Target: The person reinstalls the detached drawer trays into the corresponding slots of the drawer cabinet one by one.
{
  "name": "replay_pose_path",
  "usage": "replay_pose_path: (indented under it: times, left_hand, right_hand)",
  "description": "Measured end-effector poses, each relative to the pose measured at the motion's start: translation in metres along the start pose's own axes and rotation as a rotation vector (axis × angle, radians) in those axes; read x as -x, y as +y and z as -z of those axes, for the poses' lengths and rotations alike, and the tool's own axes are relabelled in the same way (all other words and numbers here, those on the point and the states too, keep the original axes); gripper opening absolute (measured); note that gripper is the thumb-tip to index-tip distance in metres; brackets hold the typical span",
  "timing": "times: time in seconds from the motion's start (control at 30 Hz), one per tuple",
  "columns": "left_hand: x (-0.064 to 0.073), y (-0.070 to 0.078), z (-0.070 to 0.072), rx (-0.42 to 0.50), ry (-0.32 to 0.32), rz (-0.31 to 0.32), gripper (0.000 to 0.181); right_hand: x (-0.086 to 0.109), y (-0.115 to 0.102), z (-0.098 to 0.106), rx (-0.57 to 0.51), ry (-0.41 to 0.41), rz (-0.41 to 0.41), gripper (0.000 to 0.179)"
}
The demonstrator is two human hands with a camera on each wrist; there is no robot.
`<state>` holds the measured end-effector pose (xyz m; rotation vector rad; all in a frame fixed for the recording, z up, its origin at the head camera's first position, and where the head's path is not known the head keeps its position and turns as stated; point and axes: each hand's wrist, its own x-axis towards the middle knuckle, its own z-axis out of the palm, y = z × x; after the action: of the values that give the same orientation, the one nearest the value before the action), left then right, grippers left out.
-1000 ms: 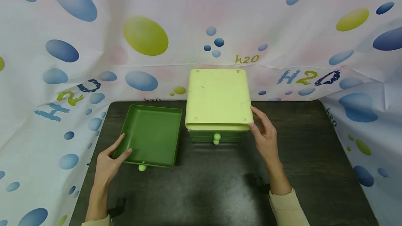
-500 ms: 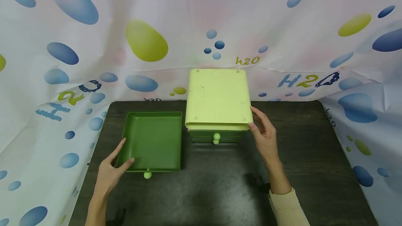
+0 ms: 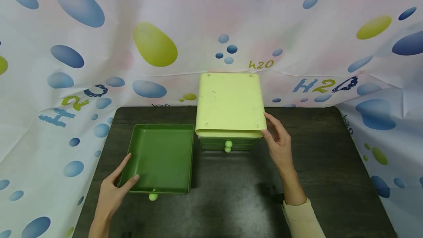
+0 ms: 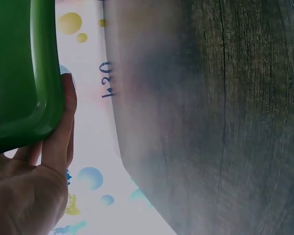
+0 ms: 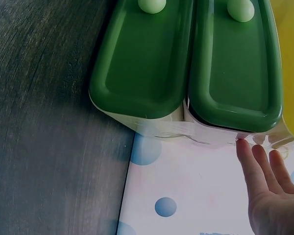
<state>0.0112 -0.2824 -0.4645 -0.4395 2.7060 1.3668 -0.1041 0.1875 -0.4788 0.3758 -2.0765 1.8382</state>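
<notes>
My left hand (image 3: 111,190) grips a dark green drawer (image 3: 162,159) by its left side near the front corner, the thumb over the rim and the other fingers outside. The drawer has a round light green knob (image 3: 153,197) and nothing inside. In the left wrist view a gap shows between this drawer (image 4: 19,73) and the tabletop. To its right stands a pale yellow cabinet (image 3: 231,102). My right hand (image 3: 279,142) touches the cabinet's right side near the front, fingers fairly straight in the right wrist view. Two green drawers (image 5: 142,63) sit below the yellow top section.
The dark wooden table (image 3: 231,201) runs back to a white sheet (image 3: 281,21) printed with blue and green ovals. That sheet also rises along the left and right sides. The cabinet stands near the table's back edge.
The green drawer has come toward me and straightened from a slight tilt, with the left hand moving along. The right hand and the cabinet have stayed in place.
</notes>
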Motion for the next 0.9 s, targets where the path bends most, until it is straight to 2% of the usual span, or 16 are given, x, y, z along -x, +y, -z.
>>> replay_pose_path:
  times: [0.2,0.43,0.67,0.9]
  left_hand:
    - [0.008,0.004,0.002,-0.005,-0.021,0.012,0.069]
    - [0.019,0.005,0.004,-0.012,-0.023,0.034,0.069]
    - [0.027,0.003,0.003,-0.004,-0.052,0.052,0.069]
    - [0.034,0.003,0.000,-0.007,-0.034,0.047,0.069]
  right_hand:
    - [-0.001,-0.001,0.000,-0.005,0.006,0.029,0.047]
    - [0.000,0.001,0.000,-0.008,0.010,0.031,0.047]
    - [0.001,0.001,0.000,-0.008,0.007,0.024,0.046]
    - [0.002,0.001,0.000,-0.017,-0.001,0.041,0.046]
